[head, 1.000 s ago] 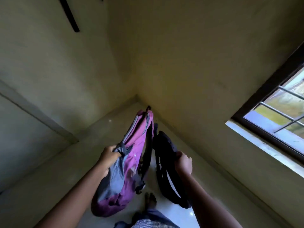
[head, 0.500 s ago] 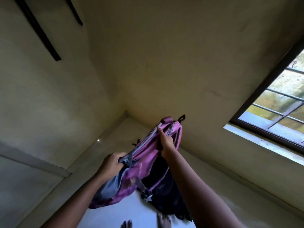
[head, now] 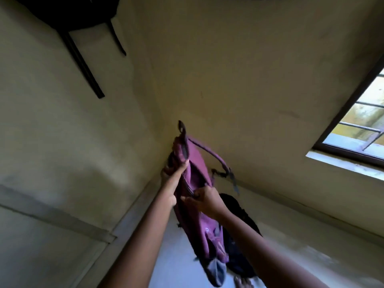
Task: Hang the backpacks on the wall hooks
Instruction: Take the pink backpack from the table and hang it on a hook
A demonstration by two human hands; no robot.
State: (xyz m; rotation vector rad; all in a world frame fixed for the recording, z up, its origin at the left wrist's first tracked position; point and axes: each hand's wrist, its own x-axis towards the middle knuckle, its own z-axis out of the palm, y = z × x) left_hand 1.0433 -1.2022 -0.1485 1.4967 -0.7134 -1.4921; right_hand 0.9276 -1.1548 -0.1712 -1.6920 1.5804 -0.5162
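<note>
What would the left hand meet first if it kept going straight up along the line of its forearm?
Likely only the bare wall. The left hand grips the purple backpack near its top, whose loop leads. The dark hanging bag sits well left of that line; depth is unclear.

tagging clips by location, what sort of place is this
Probably a plain room in a home, seen at a corner. Bare painted walls meet there, a barred window sits on the right, and a dark bag hangs high on the left wall while both hands lift a purple backpack.
</note>
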